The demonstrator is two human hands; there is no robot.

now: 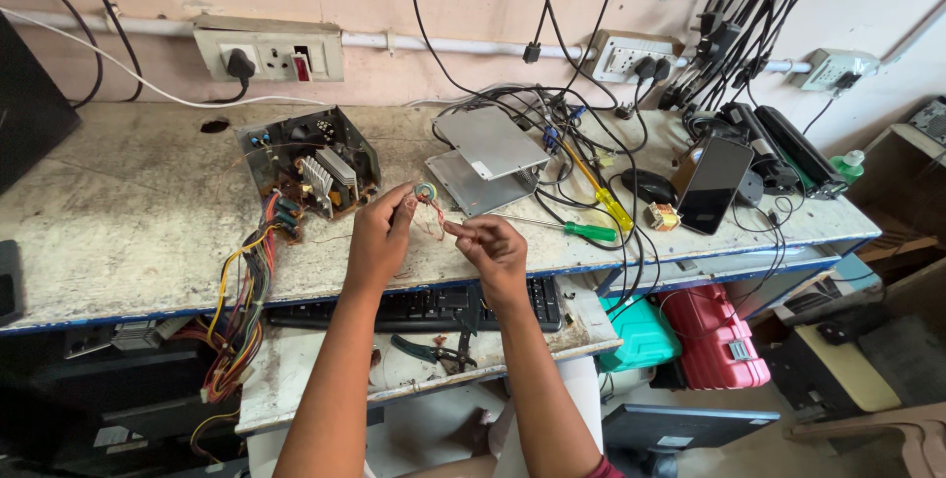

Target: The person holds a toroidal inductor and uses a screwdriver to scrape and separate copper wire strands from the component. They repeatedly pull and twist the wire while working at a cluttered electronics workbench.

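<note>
Above the worn grey table [128, 212], the left hand [377, 239] pinched a small ring-shaped coil [426, 190] while the right hand [493, 249] gripped its thin reddish wire [437, 216], partly unwound, with windings apparently left on the ring.

Coil's [426, 190] fine wire too small; keyboard [424, 308] partly behind forearms.

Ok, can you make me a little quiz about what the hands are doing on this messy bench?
1. True or false: the left hand holds a small ring-shaped coil.
2. What does the right hand pinch? A) thin wire B) phone C) pliers
3. Which colour is the handle of the screwdriver nearest the right hand?

Key: 1 true; 2 A; 3 green.
</note>
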